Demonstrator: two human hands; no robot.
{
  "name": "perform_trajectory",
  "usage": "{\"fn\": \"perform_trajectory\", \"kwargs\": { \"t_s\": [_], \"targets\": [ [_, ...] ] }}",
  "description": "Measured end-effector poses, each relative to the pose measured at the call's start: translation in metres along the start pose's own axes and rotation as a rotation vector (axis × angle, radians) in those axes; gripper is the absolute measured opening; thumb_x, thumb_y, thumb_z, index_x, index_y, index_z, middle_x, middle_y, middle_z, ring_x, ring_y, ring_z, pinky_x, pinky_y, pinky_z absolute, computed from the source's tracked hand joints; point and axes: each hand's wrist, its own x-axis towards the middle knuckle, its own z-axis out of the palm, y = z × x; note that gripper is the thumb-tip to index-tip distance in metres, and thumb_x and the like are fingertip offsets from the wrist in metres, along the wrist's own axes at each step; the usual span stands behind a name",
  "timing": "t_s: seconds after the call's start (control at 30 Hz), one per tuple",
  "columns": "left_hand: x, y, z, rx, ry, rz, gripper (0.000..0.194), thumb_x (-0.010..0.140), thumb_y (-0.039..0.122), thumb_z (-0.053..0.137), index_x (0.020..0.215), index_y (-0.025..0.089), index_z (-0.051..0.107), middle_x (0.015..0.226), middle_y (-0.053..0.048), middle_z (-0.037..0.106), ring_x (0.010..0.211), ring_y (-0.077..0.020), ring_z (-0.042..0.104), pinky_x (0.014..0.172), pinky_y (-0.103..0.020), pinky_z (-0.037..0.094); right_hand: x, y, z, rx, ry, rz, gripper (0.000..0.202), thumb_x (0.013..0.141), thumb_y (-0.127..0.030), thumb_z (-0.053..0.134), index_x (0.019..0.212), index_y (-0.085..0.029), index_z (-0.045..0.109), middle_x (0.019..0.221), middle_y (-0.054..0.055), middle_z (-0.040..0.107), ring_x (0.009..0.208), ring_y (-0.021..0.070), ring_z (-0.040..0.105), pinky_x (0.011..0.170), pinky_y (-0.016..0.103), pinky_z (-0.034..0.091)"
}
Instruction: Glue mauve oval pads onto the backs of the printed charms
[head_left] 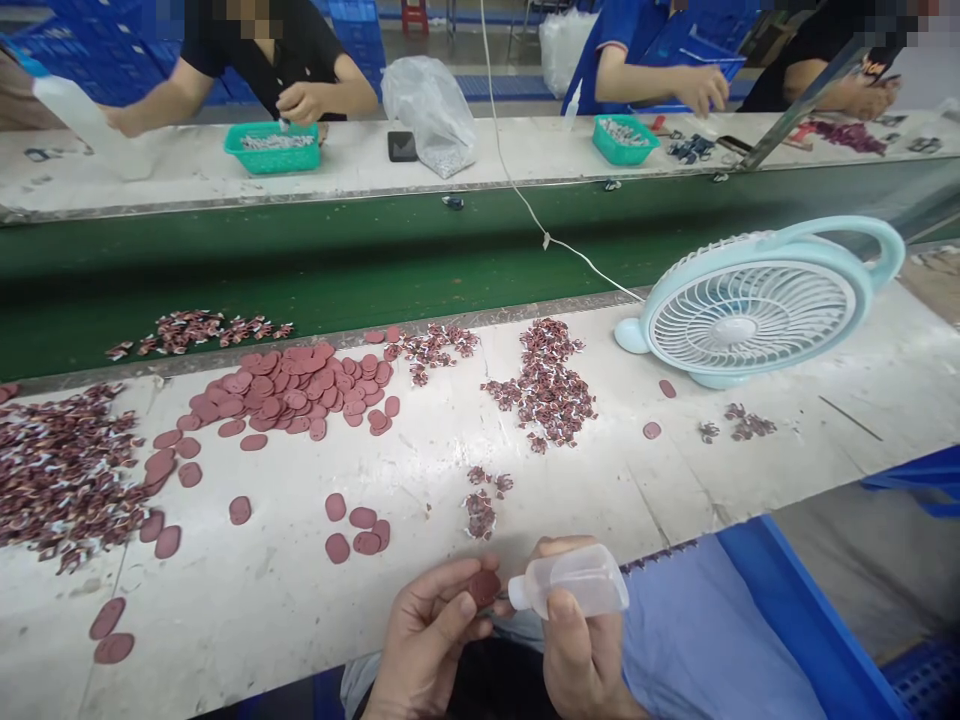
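Between the thumb and fingers of my left hand is a reddish-brown oval disc, held above the table's front edge. My right hand is wrapped round a translucent squeeze bottle, tipped sideways with its nozzle pointing left at the disc. Whether the nozzle touches the disc I cannot tell. Just beyond my hands lies a small cluster of brown-and-white pieces. Several loose oval discs rest to the left of it, and a large pile of such discs lies farther back.
A light-blue fan stands at the right, its white cord running across a green belt. Heaps of brown-and-white pieces dot the white table. Across the belt, several people work near green baskets. A blue crate is at lower right.
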Motion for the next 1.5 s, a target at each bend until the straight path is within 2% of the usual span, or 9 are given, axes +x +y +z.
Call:
{"fn": "perform_trajectory", "kwargs": {
  "t_s": [0.1,0.23,0.37,0.57,0.7,0.8,0.93,1.17,1.5],
  "targets": [
    [0.0,0.0,-0.001,0.027,0.003,-0.002,0.023,0.062,0.046,0.094,0.082,0.039,0.086,0.101,0.004,0.089,0.076,-0.022,0.08,0.062,-0.027,0.061,0.002,0.002,0.005,-0.009,0.27,-0.053,0.037,0.083,-0.053,0.066,0.117,-0.057,0.052,0.08,-0.01,0.075,0.076,0.0289,0.077,0.068,0.048,0.062],
    [0.0,0.0,0.0,-0.015,0.014,0.002,0.024,0.061,0.043,0.095,0.082,0.036,0.086,0.101,0.002,0.089,0.089,-0.0248,0.082,0.064,-0.025,0.06,0.017,0.006,-0.001,0.532,0.42,0.065,0.032,0.076,-0.066,0.069,0.098,-0.043,0.066,0.061,-0.009,0.062,0.047,0.0163,0.063,0.04,0.026,0.05],
    [0.001,-0.001,-0.002,0.011,0.065,0.024,0.025,0.061,0.045,0.093,0.083,0.037,0.085,0.102,0.003,0.089,0.1,-0.0325,0.081,0.071,-0.033,0.065,0.035,0.0,-0.041,0.835,0.407,0.388,0.035,0.091,-0.056,0.06,0.098,-0.024,0.072,0.063,-0.007,0.048,0.045,0.0027,0.047,0.036,0.006,0.03],
    [0.008,0.006,-0.018,0.039,0.109,0.057,0.02,0.067,0.044,0.089,0.085,0.038,0.085,0.104,0.005,0.089,0.107,-0.0323,0.079,0.081,-0.034,0.064,0.025,0.006,-0.063,0.605,0.37,0.271,0.064,0.093,-0.077,0.037,0.094,-0.025,0.075,0.063,-0.007,0.036,0.041,0.0042,0.025,0.035,0.009,0.001],
    [0.012,0.014,-0.032,0.033,0.133,0.073,0.021,0.066,0.04,0.09,0.086,0.037,0.086,0.103,0.004,0.089,0.107,-0.0302,0.079,0.08,-0.027,0.062,0.019,0.007,-0.043,0.401,0.329,0.222,0.039,0.095,-0.059,0.056,0.094,-0.026,0.077,0.064,-0.003,0.054,0.04,0.0098,0.041,0.027,0.017,0.028],
    [0.012,0.018,-0.039,0.012,0.125,0.054,0.024,0.063,0.038,0.094,0.086,0.032,0.087,0.103,-0.001,0.089,0.107,-0.0332,0.079,0.077,-0.027,0.064,0.042,0.01,-0.033,-0.253,0.174,0.002,0.025,0.093,-0.021,0.064,0.112,-0.026,0.078,0.112,0.009,0.074,0.094,0.0229,0.071,0.078,0.035,0.066],
    [0.01,0.018,-0.041,-0.025,0.083,0.013,0.024,0.062,0.039,0.095,0.084,0.032,0.088,0.104,-0.002,0.089,0.104,-0.03,0.08,0.075,-0.02,0.063,0.079,0.016,-0.034,-0.848,-0.024,-0.169,0.045,0.092,-0.006,0.053,0.126,-0.026,0.071,0.138,0.012,0.068,0.12,0.0287,0.064,0.11,0.052,0.054],
    [0.01,0.007,-0.038,0.018,0.088,0.07,0.02,0.063,0.047,0.093,0.082,0.043,0.086,0.1,0.009,0.089,0.102,-0.026,0.081,0.075,-0.023,0.062,0.054,-0.007,-0.043,-0.76,0.087,-0.048,0.031,0.092,-0.011,0.054,0.109,-0.025,0.076,0.105,0.009,0.074,0.089,0.0246,0.073,0.078,0.041,0.066],
    [0.001,0.0,-0.013,0.076,-0.037,0.184,0.023,0.057,0.05,0.094,0.076,0.041,0.085,0.101,0.004,0.089,0.1,-0.0354,0.081,0.09,-0.044,0.068,0.002,-0.02,0.001,0.026,0.149,0.102,0.019,0.081,-0.031,0.079,0.097,-0.041,0.081,0.09,0.003,0.077,0.076,0.0216,0.071,0.067,0.036,0.062]
  ]
}}
